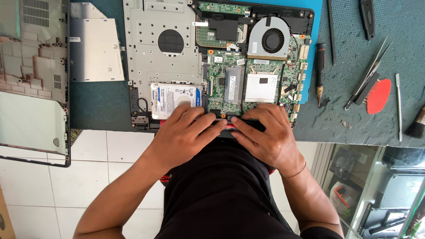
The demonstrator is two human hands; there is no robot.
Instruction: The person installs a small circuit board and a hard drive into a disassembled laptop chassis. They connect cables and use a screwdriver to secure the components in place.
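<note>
Hands meet at the near edge of an opened laptop (pixel 177 57) on the bench (pixel 349 110). Left hand (pixel 181 135) lies flat with fingers spread, partly over the hard drive (pixel 170 97). Right hand (pixel 265 135) lies beside it, fingers together, and both press on a thin red strip (pixel 229 125) at the edge of the green motherboard (pixel 226 82). Fan (pixel 272 40) is farther away, and tweezers (pixel 369 73) lie to the right.
</note>
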